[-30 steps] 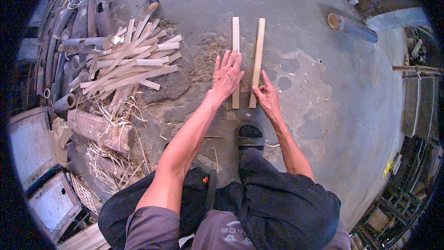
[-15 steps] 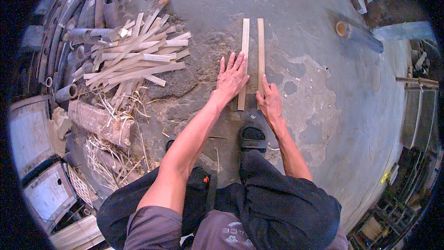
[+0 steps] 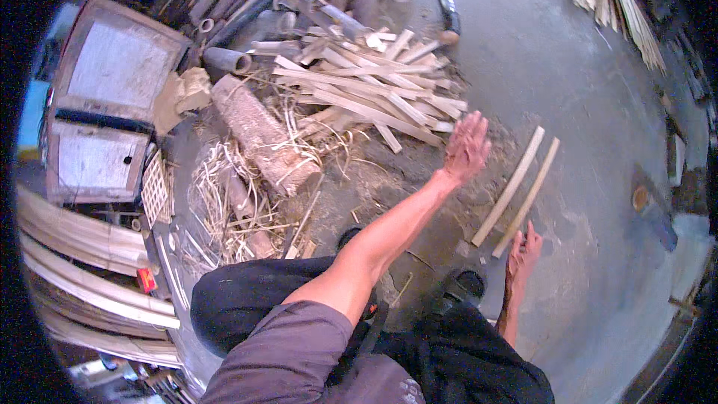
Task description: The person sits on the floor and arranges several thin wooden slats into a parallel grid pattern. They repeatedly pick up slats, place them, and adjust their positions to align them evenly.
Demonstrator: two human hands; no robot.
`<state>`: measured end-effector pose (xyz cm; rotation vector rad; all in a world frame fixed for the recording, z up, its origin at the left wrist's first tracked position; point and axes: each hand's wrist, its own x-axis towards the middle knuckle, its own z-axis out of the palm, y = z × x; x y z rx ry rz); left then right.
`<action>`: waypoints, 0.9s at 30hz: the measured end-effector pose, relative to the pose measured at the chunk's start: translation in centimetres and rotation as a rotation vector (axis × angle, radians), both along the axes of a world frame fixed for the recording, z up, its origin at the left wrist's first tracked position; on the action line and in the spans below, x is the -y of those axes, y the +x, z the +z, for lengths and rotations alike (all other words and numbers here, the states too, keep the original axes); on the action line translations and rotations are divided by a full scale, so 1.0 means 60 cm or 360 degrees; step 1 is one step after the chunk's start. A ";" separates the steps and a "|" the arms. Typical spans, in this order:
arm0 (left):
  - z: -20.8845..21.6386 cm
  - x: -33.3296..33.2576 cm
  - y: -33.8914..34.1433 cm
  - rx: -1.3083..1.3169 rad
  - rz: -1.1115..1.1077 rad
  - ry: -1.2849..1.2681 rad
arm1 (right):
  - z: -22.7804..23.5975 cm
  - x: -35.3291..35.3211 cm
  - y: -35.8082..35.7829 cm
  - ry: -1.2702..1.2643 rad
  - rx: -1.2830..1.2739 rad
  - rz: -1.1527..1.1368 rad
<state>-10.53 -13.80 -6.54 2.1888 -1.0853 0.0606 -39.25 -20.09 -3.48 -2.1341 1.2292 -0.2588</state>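
Note:
Two narrow, pale strips, apparently split bamboo, lie apart and side by side on the concrete floor: a left strip (image 3: 513, 184) and a right strip (image 3: 532, 194). My right hand (image 3: 523, 253) is low beside the near end of the right strip, fingers partly extended, gripping nothing visible. My left hand (image 3: 466, 150) reaches forward with fingers stretched out, at the right edge of a heap of similar strips (image 3: 374, 97). Whether its fingers touch the outermost strips I cannot tell. Nothing shows in that hand.
A rough log (image 3: 258, 135) and curly shavings (image 3: 224, 179) lie left of the heap. Dark bamboo tubes (image 3: 321, 7) are stacked behind it. Framed panels (image 3: 112, 67) stand far left; long slats (image 3: 90, 254) lie below them. Another tube (image 3: 654, 217) rests at the right.
The view has swung left. My left hand has left the left strip and moved over toward the heap. My right hand has come off the right strip, which stays on the floor.

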 end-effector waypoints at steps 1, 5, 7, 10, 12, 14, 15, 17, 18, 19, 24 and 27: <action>-0.007 -0.015 0.050 0.0105 0.0082 -0.0025 | 0.007 -0.004 0.006 -0.0008 0.0063 0.0001; -0.015 -0.140 0.279 0.0898 0.0486 0.0198 | 0.006 -0.015 0.024 -0.0108 0.0236 0.0123; 0.020 -0.174 0.329 0.0859 0.0643 0.0655 | 0.003 -0.003 0.023 -0.0113 0.0218 0.0133; 0.086 -0.192 0.341 0.0126 0.0465 0.0885 | 0.013 0.009 0.026 -0.0133 0.0141 0.0175; 0.082 -0.223 0.340 0.0425 0.0484 0.0893 | 0.024 -0.007 0.041 -0.0082 0.0126 0.0228; 0.075 -0.263 0.331 0.0757 0.0485 0.0890 | 0.040 -0.032 0.064 0.0000 0.0152 0.0240; 0.081 -0.263 0.317 0.0822 0.0443 0.0756 | 0.048 -0.033 0.068 0.0058 0.0161 0.0223; 0.101 -0.271 0.304 0.0972 0.0367 0.0497 | 0.059 -0.036 0.078 0.0186 0.0202 0.0193; 0.109 -0.275 0.305 0.1019 0.0302 0.0406 | 0.056 -0.036 0.080 0.0111 0.0243 0.0266; 0.119 -0.273 0.301 0.1009 0.0205 0.0352 | 0.047 -0.035 0.081 0.0037 0.0286 0.0333; 0.194 -0.141 0.179 0.1032 -0.0493 -0.0185 | 0.026 -0.009 0.089 0.0178 0.0416 0.0355; 0.194 -0.108 0.079 0.0899 -0.0877 -0.0320 | 0.081 -0.014 0.135 0.1005 0.0627 0.0060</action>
